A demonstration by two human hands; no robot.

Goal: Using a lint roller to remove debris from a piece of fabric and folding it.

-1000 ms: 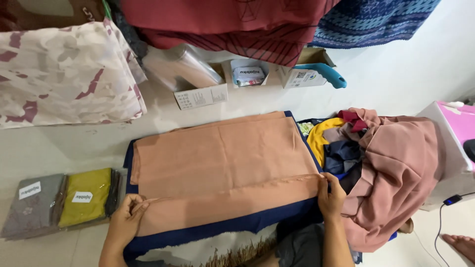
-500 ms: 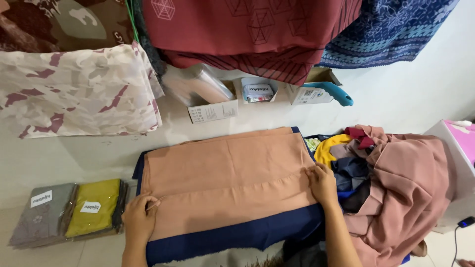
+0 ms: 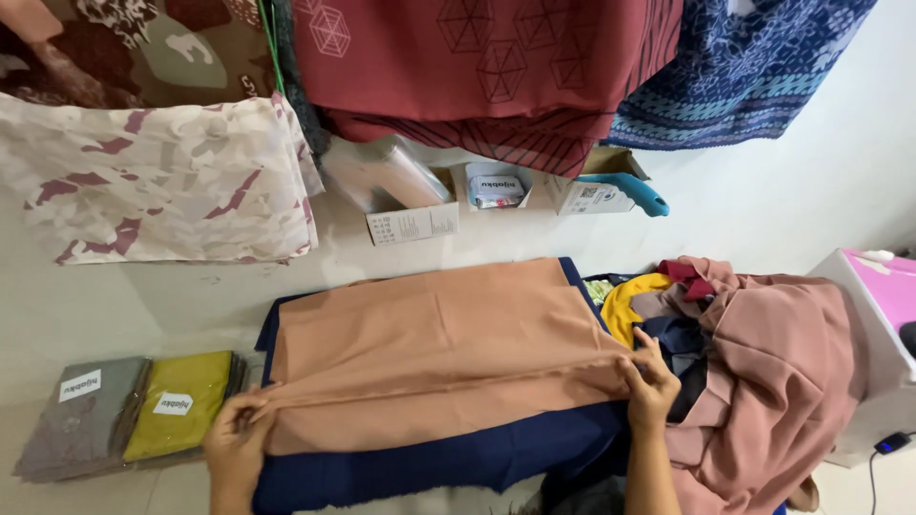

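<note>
A salmon-coloured cloth point(image 3: 439, 343) lies spread over a dark blue cloth point(image 3: 458, 463) on the pale floor. My left hand point(image 3: 234, 443) pinches the salmon cloth's near left corner. My right hand point(image 3: 651, 386) pinches its near right edge. Between the two hands the near edge is lifted and folded over, forming a raised ridge across the cloth.
A heap of pink, yellow and dark clothes point(image 3: 754, 372) lies at the right. Two bagged folded cloths, grey point(image 3: 81, 415) and olive point(image 3: 181, 405), sit at the left. Small cardboard boxes point(image 3: 410, 215) and hanging patterned fabrics point(image 3: 477, 67) line the back. A white and pink box point(image 3: 878, 334) stands far right.
Both hands have gripped the salmon cloth's near edge and drawn it up and away from me, starting a fold. The view has tilted up towards the hanging fabrics.
</note>
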